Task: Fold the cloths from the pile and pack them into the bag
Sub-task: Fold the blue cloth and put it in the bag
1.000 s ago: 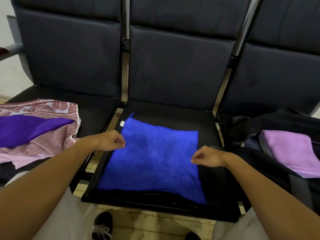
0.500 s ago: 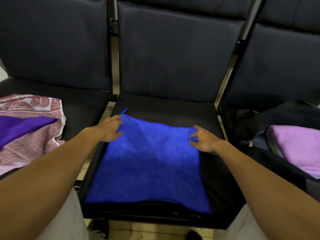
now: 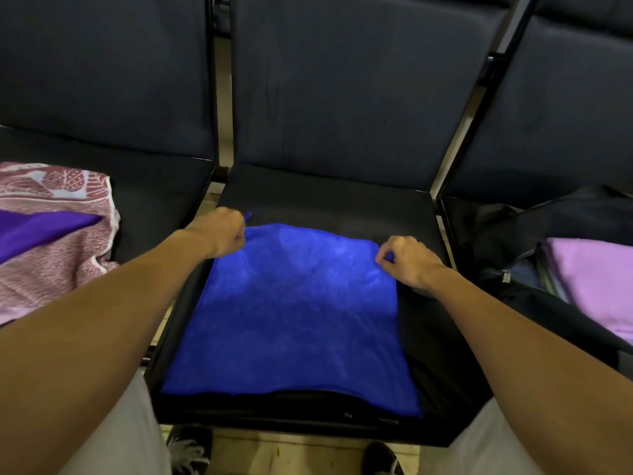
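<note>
A bright blue cloth [image 3: 294, 313] lies spread flat on the middle black seat [image 3: 342, 204]. My left hand [image 3: 221, 231] pinches its far left corner, and my right hand [image 3: 407, 260] pinches its far right corner. Both hands are closed on the fabric at the far edge. On the left seat is the pile: a pink patterned cloth [image 3: 51, 265] with a purple cloth [image 3: 37, 229] on top. A black bag [image 3: 555, 303] sits open on the right seat with a folded lilac cloth [image 3: 596, 279] inside.
Three dark padded chairs stand in a row with tall backrests [image 3: 342, 80] behind the seats. Metal frame gaps separate the seats. My knees in light shorts and my dark shoes [image 3: 191, 450] are at the seat's front edge, over a pale floor.
My hands slid from the cloth's sides to its far corners, flattened there, and have now closed on those corners. The view has tilted down closer to the seat.
</note>
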{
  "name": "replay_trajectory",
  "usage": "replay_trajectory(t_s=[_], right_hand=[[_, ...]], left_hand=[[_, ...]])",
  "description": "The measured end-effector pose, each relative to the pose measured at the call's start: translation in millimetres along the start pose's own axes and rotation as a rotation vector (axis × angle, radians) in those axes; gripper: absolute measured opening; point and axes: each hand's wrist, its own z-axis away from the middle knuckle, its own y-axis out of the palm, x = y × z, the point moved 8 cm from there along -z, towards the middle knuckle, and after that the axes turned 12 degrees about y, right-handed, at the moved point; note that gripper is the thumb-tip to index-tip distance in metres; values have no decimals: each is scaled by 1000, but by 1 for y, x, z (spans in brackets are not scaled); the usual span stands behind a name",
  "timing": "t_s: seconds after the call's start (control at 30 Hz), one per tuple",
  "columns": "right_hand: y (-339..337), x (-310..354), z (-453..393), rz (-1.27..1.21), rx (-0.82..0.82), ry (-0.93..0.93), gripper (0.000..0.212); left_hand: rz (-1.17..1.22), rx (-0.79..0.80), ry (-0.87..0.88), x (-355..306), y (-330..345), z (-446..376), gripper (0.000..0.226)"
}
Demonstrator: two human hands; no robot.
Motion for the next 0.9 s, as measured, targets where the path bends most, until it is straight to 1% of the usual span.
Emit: replay_trajectory(t_s=[0.07, 0.17, 0.2, 0.23, 0.3, 0.33, 0.43, 0.57, 0.63, 0.77, 0.9], right_hand=[[-10, -1, 1, -23, -47, 3, 13], [-18, -1, 3, -48, -54, 2, 42], [-20, 0, 4, -43, -55, 3, 47], [-22, 2, 5, -33, -67, 1, 44], [-24, 6, 6, -26, -110, -8, 22], [-27, 8, 8, -42, -139, -13, 18], [-37, 8, 10, -156, -245, 8, 28], [-48, -6, 9, -306, -347, 123, 22], [-52, -12, 10, -383, -387, 152, 23], [-58, -21, 12, -482, -442, 149, 20], [-65, -34, 16, -554, -493, 190, 21]], left_hand=[[4, -10, -14, 1, -2, 2, 6], [64, -41, -31, 6, -6, 4, 39], [90, -61, -48, 8, -9, 6, 44], [104, -80, -65, 10, -13, 7, 41], [102, -120, -78, 13, -20, 9, 20], [94, -139, -78, 13, -24, 11, 13], [102, -207, -73, 16, -36, 16, 18], [57, -315, -51, 18, -51, 22, 25], [64, -344, -55, 19, -55, 23, 23], [139, -357, -84, 19, -62, 28, 16], [147, -473, -38, 11, -77, 39, 11]])
